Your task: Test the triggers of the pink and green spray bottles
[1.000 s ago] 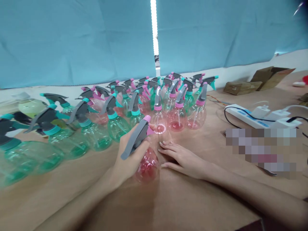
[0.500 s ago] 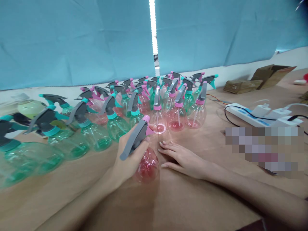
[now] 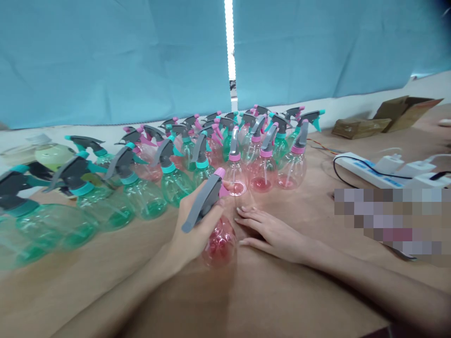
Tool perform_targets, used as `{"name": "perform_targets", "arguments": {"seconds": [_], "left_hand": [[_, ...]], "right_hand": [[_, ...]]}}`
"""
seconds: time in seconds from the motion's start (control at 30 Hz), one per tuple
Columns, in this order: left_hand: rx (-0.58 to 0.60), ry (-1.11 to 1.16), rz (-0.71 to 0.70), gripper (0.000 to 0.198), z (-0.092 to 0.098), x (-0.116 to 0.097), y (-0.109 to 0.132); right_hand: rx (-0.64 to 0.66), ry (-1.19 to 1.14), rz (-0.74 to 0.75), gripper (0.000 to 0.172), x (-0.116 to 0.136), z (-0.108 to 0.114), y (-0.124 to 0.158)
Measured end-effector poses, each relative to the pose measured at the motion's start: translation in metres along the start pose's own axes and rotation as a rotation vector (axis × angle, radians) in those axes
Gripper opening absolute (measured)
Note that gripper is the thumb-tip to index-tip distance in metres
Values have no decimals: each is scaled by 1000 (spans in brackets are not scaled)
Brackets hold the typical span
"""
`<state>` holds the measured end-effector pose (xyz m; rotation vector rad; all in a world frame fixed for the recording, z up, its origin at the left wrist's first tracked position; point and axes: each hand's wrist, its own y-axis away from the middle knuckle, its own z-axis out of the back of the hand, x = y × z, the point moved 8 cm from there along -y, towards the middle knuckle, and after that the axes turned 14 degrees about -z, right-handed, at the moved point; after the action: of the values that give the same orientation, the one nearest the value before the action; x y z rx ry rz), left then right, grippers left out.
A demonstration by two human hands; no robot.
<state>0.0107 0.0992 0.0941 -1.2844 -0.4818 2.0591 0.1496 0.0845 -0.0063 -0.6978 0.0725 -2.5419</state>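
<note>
A pink spray bottle (image 3: 220, 241) with a grey and pink trigger head stands upright in front of me. Around its neck, just below the head, my left hand (image 3: 192, 225) is closed. Flat on the brown table, just right of that bottle and apart from it, my right hand (image 3: 269, 233) lies with fingers stretched out and holds nothing. Close beyond my hands are three clear pink spray bottles (image 3: 262, 176). Several green spray bottles (image 3: 145, 197) with teal nozzles line the left side. My left hand hides the held bottle's collar.
More pink and green spray bottles (image 3: 229, 138) crowd the back. On the right lie a white power strip (image 3: 366, 171) with chargers and cables, and a blurred-out item. Brown cardboard boxes (image 3: 362, 126) sit at the back right. A blue curtain (image 3: 123, 61) hangs behind.
The whole view has shifted slightly, so everything appears a little further right. Both hands keep their poses, the left still around the pink spray bottle.
</note>
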Motion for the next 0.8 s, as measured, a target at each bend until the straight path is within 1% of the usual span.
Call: {"name": "perform_targets", "arguments": {"seconds": [0.17,0.33,0.43,0.57,0.73,0.8], "left_hand": [[5,14,-4,21,-1,-2,-1],[7,7,1,14,0,-1,-1],[6,14,-17,18,0,-1,-1],[-5,6,-19,18,1,0,-1],[9,14,-19,29,0,-2,-2],[8,19,-18,29,0,-3,-2]], "right_hand": [[-4,27,8,59,0,-1,0],[-9,25,11,59,1,-1,0],[-22,2,11,58,0,1,0],[-20,3,10,58,0,0,0],[-1,20,0,59,-1,-1,0],[6,31,-3,60,0,-1,0]]}}
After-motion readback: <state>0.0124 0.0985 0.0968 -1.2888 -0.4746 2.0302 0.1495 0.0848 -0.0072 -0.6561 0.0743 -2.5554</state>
